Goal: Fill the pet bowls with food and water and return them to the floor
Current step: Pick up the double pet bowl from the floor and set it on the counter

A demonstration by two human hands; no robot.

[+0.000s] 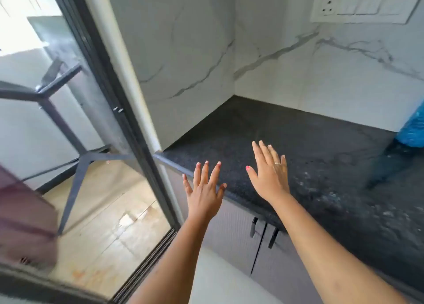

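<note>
No pet bowl, food or water shows in the head view. My left hand (205, 190) is stretched out flat with fingers spread, hovering at the front left corner of a black speckled countertop (309, 147). My right hand (269, 175) is also open with fingers spread, held over the counter's front part, a ring on one finger. Neither hand holds anything.
A glass sliding door with a dark frame (128, 124) stands to the left, with a metal rack outside. White marble wall tiles back the counter, with a switch panel (364, 5) at upper right. A blue plastic bag (413, 131) sits at the right edge. Grey cabinet doors with black handles (263, 232) hang below.
</note>
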